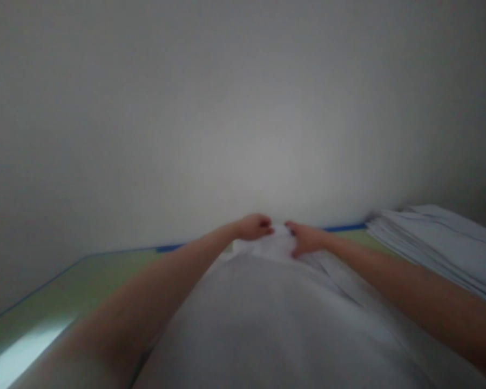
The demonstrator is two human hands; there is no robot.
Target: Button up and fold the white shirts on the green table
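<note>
A white cloth [267, 302] lies spread along a green table [65, 292], running away from me toward the wall. My left hand [254, 226] is at the cloth's far end, fingers curled down onto its bunched edge. My right hand [305, 238] sits just to the right of it, fingers bent and pressing on the same bunched edge. Both arms reach out over the cloth. The picture is blurred, so the grip of each hand is not sharp.
A stack of folded white cloths [437, 243] lies at the right on the table. The table's far and left edges carry a blue strip [344, 228]. A plain pale wall [243, 108] rises right behind the table.
</note>
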